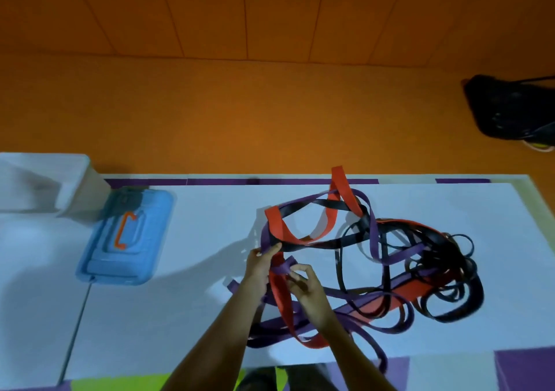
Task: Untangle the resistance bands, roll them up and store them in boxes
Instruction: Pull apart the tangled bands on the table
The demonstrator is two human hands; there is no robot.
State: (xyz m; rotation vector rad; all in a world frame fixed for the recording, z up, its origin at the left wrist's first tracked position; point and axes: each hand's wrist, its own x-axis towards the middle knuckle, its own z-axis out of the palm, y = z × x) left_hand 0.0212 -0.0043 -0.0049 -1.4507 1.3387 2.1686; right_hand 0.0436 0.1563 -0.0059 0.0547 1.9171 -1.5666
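A tangle of red, purple and black resistance bands (387, 258) sprawls over the right half of the white table (210, 228). My left hand (259, 266) pinches a purple band (271, 242) at the tangle's left edge, lifted off the table. My right hand (306, 285) pinches a purple strand (282, 267) where it crosses a red band (279, 297) just beside the left hand. Red loops (339, 198) stand raised behind the hands. A blue box (124, 237) with an orange handle lies closed at the table's left.
A white bin (45, 183) stands at the far left behind the blue box. A black bag (510, 111) lies on the orange floor at the upper right. Thin black bands pile up at the table's right side (456, 285).
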